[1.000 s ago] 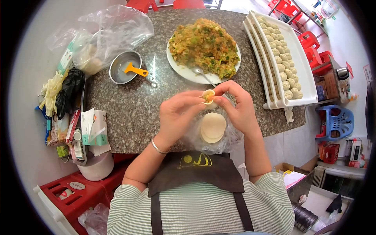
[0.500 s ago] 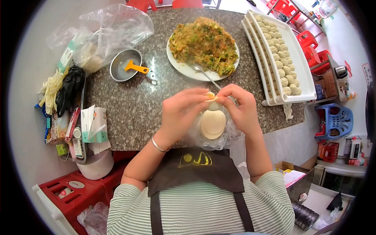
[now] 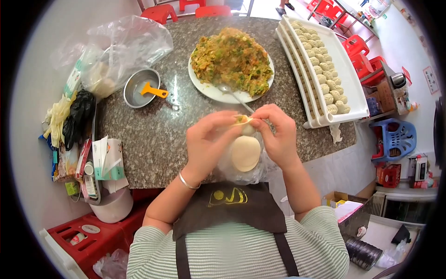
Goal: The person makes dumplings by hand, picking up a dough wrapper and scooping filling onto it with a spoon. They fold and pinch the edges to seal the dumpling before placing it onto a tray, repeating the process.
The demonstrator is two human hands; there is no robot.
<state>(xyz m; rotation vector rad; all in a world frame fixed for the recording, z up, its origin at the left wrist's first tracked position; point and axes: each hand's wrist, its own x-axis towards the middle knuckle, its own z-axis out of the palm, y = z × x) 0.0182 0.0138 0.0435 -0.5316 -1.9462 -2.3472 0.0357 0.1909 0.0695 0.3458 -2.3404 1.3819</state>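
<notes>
Between my two hands is a partly folded dumpling, with some orange-green filling showing at its open side. My left hand holds it from the left, fingers curved around the wrapper. Thumb and fingertips of my right hand pinch the dough edge at its right. Just below, a small stack of round dough wrappers lies on a clear plastic bag. Beyond my hands stands a white plate heaped with chopped vegetable filling. A metal spoon rests on it, handle toward me.
Stacked white trays at the right hold rows of pleated dumplings. A metal bowl with a yellow-handled scraper sits at the left. Plastic bags, gloves and a tissue box line the left edge.
My fingers have shifted slightly along the wrapper's edge, and more filling shows at the opening. The whole view has shifted a little, with table items appearing lower and further left.
</notes>
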